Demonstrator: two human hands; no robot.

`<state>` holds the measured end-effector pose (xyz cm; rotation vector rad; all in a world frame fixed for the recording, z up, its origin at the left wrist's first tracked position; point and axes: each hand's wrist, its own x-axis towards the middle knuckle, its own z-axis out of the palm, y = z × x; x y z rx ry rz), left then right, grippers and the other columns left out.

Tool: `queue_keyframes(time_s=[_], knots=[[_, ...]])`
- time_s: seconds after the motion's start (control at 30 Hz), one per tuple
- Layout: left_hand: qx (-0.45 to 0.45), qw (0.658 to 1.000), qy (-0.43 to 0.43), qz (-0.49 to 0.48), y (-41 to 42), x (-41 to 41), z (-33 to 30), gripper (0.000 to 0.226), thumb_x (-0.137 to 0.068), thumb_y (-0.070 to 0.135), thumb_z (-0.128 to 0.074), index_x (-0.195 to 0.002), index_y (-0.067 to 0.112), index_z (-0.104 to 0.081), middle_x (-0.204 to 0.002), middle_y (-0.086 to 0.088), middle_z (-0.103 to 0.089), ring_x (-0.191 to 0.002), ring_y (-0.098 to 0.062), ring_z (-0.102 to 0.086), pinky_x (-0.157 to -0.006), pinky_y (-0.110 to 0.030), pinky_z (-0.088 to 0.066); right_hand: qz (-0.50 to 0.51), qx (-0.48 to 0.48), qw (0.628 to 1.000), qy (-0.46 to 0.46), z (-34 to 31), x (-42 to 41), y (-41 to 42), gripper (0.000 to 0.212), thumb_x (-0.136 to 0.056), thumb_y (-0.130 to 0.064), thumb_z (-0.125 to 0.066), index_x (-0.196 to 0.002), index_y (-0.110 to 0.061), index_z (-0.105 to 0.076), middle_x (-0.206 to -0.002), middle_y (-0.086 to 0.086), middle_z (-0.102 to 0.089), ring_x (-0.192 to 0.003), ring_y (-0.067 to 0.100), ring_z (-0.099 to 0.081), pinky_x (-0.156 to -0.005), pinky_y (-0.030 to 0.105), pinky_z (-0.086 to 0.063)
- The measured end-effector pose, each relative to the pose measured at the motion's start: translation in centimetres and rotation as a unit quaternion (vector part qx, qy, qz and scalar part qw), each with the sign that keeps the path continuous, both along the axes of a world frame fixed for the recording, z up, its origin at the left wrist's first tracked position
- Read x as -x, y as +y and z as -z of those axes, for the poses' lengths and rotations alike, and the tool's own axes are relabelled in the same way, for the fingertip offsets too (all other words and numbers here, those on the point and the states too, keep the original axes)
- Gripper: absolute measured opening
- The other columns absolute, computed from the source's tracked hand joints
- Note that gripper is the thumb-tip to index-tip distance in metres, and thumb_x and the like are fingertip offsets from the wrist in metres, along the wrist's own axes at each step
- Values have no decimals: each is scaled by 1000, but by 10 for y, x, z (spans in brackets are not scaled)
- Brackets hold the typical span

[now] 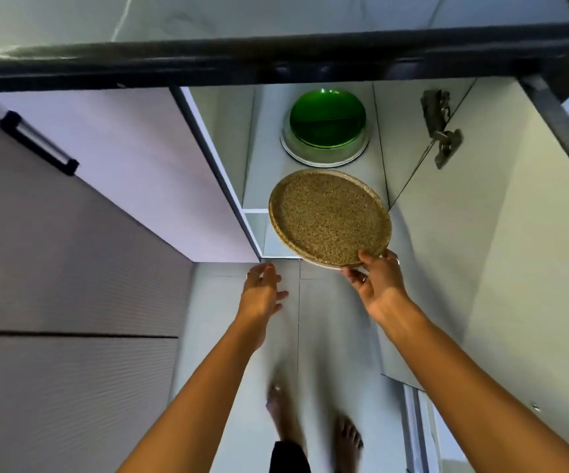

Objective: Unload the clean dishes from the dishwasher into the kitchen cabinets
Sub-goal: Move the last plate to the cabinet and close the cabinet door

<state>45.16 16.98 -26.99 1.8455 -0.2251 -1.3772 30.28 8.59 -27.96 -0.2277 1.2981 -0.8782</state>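
A round speckled brown plate is held level in front of the open lower cabinet. My right hand pinches its near rim, thumb on top and fingers beneath. To the left, my left hand hovers free with relaxed fingers, near the cabinet's lower front corner and holding nothing. Deeper on the cabinet shelf sits a green glass plate stacked on a white plate.
The cabinet door stands open on the right, its metal hinge showing. A closed door with a black handle is on the left. The dark countertop edge runs overhead. My bare feet stand on the tiled floor.
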Motion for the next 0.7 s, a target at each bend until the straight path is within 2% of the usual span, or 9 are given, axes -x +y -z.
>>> queue_keyframes(time_s=[0.07,0.17,0.2,0.27,0.33,0.43,0.53,0.6,0.7], knots=[[5,997,-80,7,-21,-8,11,33,-102,31,-38,-129,14,-45,-124,-7,-56,-102,-27,-60,-88,-34,-47,8,22,1000,8,5,-1,-13,43,-94,0,-46,-135,-11,-37,-128,14,-49,-91,25,-58,-56,25,-58],[76,956,-275,64,-58,-17,20,32,-99,22,-43,-127,6,-48,-125,-16,-58,-114,-31,-56,-100,-39,-44,8,50,998,32,14,-1,-29,47,-94,1,-46,-136,-15,-33,-132,13,-45,-105,30,-56,-74,33,-56],[104,940,-315,84,-71,-19,21,35,-99,21,-44,-130,5,-46,-129,-15,-55,-117,-29,-54,-102,-38,-43,7,51,998,37,19,-1,-31,48,-93,1,-46,-136,-17,-33,-132,12,-44,-107,31,-55,-75,34,-56],[168,906,-367,125,-99,-23,20,41,-99,24,-45,-135,5,-42,-135,-13,-50,-123,-26,-50,-104,-39,-42,15,55,997,48,24,-1,-34,49,-93,1,-47,-136,-19,-34,-129,9,-44,-108,31,-55,-66,30,-58],[194,857,-441,181,-131,-30,23,43,-97,23,-48,-136,7,-42,-137,-12,-47,-125,-26,-49,-106,-38,-42,3,56,996,67,28,-3,-37,47,-94,-1,-49,-134,-20,-35,-127,7,-44,-107,31,-57,-60,26,-59],[196,766,-554,261,-185,-40,32,46,-93,20,-51,-137,9,-42,-137,-11,-47,-124,-25,-48,-102,-36,-42,-9,64,994,82,35,-4,-43,41,-93,-1,-49,-126,-23,-37,-125,9,-49,-107,35,-61,-61,27,-59],[203,703,-600,323,-230,-47,34,47,-91,19,-51,-137,10,-42,-135,-12,-48,-122,-28,-48,-99,-38,-41,-9,95,992,83,42,-8,-48,38,-93,1,-47,-120,-23,-37,-119,9,-53,-105,36,-61,-60,28,-59],[174,670,-618,373,-257,-47,37,46,-92,18,-52,-136,10,-43,-134,-14,-49,-122,-30,-48,-98,-40,-40,-6,107,991,84,49,-12,-52,37,-93,2,-45,-118,-23,-37,-111,2,-54,-103,33,-60,-64,32,-59],[144,589,-647,462,-289,-39,47,39,-94,14,-52,-132,9,-48,-129,-16,-54,-118,-34,-53,-95,-44,-44,-3,118,989,84,59,-16,-57,34,-94,1,-45,-115,-25,-38,-114,3,-52,-98,27,-61,-58,28,-58]])
